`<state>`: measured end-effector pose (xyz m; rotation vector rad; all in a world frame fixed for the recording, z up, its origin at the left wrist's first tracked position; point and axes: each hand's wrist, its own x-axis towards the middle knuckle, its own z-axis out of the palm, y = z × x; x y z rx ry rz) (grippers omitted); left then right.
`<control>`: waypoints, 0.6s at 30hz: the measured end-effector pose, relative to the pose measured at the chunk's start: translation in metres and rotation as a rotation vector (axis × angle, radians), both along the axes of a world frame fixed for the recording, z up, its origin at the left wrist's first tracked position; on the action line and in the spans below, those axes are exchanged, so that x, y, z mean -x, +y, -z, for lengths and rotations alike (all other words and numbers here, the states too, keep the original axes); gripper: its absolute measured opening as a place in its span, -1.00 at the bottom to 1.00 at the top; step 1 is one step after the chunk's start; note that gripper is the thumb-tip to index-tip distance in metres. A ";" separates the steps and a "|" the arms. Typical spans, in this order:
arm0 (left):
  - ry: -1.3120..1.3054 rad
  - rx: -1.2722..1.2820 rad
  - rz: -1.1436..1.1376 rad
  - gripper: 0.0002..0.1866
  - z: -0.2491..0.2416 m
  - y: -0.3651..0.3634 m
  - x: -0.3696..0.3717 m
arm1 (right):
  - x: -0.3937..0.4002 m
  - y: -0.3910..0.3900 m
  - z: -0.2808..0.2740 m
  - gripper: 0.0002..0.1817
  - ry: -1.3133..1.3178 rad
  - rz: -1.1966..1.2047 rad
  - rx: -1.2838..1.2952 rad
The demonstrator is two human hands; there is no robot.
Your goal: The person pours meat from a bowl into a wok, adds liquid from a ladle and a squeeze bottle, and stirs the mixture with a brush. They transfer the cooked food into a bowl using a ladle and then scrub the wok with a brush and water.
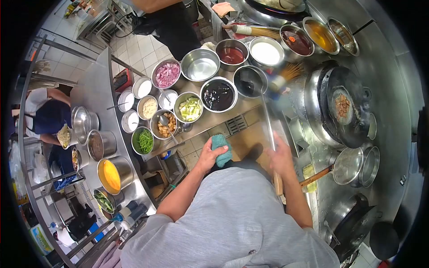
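Observation:
My left hand [212,154] is closed round a folded green cloth [221,151] in front of my body. My right hand [281,156], slightly blurred, grips a long metal ladle [269,123] near its wooden handle end. The far end of the ladle overlaps a round vessel of dark liquid [248,81] at the counter's right edge. Beside that vessel stand a bowl of black sauce [218,94] and a bowl of white liquid [267,51]. To the right, a black wok [351,123] holds small brown pieces of food [342,106].
Metal bowls of chopped red onion [167,74], cut green vegetable [189,108] and green strips [144,140] crowd the counter. A wooden-handled strainer [347,165] lies at the right. Bamboo brushes [259,31] sit by the oil bowl [321,35]. Other people stand at the far side and left.

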<state>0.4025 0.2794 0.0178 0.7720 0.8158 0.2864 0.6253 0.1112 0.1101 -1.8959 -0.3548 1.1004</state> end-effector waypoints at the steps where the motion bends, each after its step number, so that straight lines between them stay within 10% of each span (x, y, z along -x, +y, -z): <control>1: -0.002 0.003 -0.005 -0.61 0.001 0.001 0.000 | -0.002 -0.001 0.001 -0.18 0.044 0.008 -0.035; 18: 0.027 -0.057 0.014 -0.63 -0.012 -0.017 -0.040 | -0.042 -0.033 -0.017 -0.14 0.371 0.101 -0.240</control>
